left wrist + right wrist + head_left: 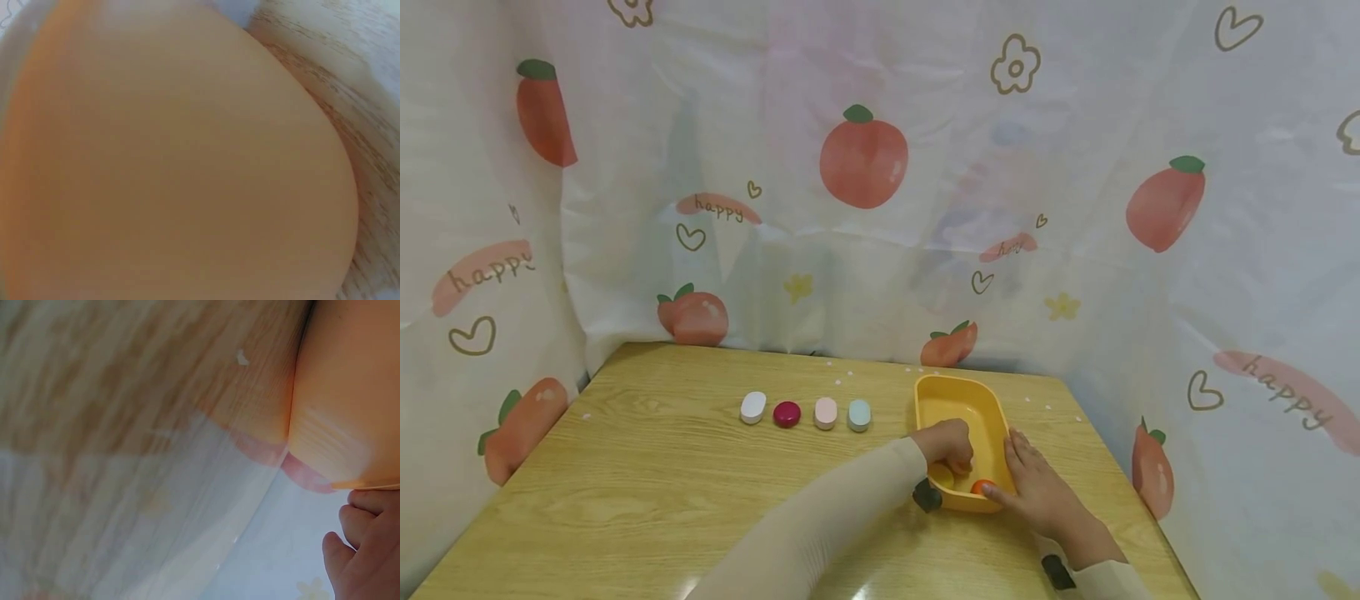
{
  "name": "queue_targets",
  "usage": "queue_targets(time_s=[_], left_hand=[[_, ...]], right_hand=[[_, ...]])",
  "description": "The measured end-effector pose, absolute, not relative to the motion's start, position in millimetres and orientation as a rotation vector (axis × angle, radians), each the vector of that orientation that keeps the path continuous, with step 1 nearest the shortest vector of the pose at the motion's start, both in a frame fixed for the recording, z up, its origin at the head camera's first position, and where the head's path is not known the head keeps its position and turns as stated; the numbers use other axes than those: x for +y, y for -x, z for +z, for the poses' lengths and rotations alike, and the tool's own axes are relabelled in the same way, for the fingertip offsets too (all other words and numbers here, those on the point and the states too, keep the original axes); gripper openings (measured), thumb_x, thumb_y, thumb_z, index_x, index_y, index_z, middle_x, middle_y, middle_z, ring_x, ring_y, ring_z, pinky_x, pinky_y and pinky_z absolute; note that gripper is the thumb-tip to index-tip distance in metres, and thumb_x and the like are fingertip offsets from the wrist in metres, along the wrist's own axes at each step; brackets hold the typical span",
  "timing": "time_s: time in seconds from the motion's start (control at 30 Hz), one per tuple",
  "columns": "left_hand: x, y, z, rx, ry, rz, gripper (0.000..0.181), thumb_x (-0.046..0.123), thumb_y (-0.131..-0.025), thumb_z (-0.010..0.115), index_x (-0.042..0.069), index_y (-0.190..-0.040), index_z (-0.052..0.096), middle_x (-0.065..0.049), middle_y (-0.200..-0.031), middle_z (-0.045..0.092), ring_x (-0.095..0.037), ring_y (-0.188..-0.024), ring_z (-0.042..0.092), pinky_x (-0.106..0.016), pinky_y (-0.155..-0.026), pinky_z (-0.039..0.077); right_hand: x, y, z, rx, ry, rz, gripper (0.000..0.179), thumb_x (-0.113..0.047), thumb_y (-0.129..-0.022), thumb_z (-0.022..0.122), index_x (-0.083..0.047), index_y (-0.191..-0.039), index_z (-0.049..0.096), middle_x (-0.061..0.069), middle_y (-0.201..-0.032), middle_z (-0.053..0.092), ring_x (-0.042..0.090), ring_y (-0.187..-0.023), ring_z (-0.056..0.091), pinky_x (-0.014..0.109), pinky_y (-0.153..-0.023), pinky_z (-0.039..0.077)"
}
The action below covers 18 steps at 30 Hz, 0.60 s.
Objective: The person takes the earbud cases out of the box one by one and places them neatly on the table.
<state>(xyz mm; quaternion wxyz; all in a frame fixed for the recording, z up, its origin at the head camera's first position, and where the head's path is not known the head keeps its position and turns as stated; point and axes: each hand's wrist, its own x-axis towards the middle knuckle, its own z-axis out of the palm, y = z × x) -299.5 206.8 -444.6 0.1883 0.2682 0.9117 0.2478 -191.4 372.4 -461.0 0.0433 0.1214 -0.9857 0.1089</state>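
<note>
My left hand (950, 444) reaches down into a yellow plastic basin (931, 400) with its fingers curled; whatever lies under the fingers is hidden. A round yellow piece (941, 477) sits by that wrist at the basin's near end. To its right, an orange-red rounded piece (981, 486) lies against the near wall. My right hand (1045, 487) holds the basin's near right corner, fingers along the outer right side and thumb over the near rim. The basin's yellow wall (187, 156) fills most of the left wrist view. In the right wrist view, right-hand fingers (369, 531) meet the basin's rim.
Left of the basin, a row of small rounded pieces stands on the wooden table (625, 492): white (753, 407), dark red (787, 414), pink (825, 413) and pale blue (859, 415). A fruit-printed cloth (865, 275) hangs along the back and both sides.
</note>
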Motion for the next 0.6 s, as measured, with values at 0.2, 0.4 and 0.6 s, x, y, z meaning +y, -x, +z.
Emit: queue_targets(time_s=[0.2, 0.4, 0.6], left_hand=[[204.3, 297.5, -442.1, 2.507, -0.717, 0.800, 0.019, 0.006, -0.077, 0.076, 0.003, -0.067, 0.060, -0.004, -0.064, 0.051, -0.018, -0.059, 0.047, -0.023, -0.051, 0.038], [201.9, 296.6, -439.9, 2.445, -0.655, 0.910, 0.019, 0.006, -0.078, 0.078, 0.003, -0.068, 0.062, -0.004, -0.062, 0.054, -0.017, -0.056, 0.050, -0.023, -0.052, 0.042], [198.1, 296.6, -436.7, 2.397, -0.683, 0.981, 0.019, 0.008, -0.078, 0.079, 0.002, -0.067, 0.064, -0.004, -0.059, 0.055, -0.017, -0.055, 0.051, -0.024, -0.052, 0.045]], right_hand=[[373.3, 191.1, -460.4, -3.002, -0.374, 0.323, 0.089, -0.052, -0.096, 0.055, 0.013, -0.147, 0.023, 0.028, -0.156, 0.013, 0.044, -0.142, 0.015, 0.061, -0.110, 0.019], [373.8, 191.2, -461.4, -3.018, -0.359, 0.344, 0.089, -0.052, -0.096, 0.055, 0.012, -0.148, 0.021, 0.027, -0.157, 0.012, 0.043, -0.142, 0.014, 0.061, -0.110, 0.018], [373.8, 190.6, -461.5, -3.016, -0.362, 0.344, 0.089, -0.052, -0.096, 0.054, 0.012, -0.148, 0.022, 0.027, -0.157, 0.012, 0.044, -0.142, 0.014, 0.061, -0.110, 0.019]])
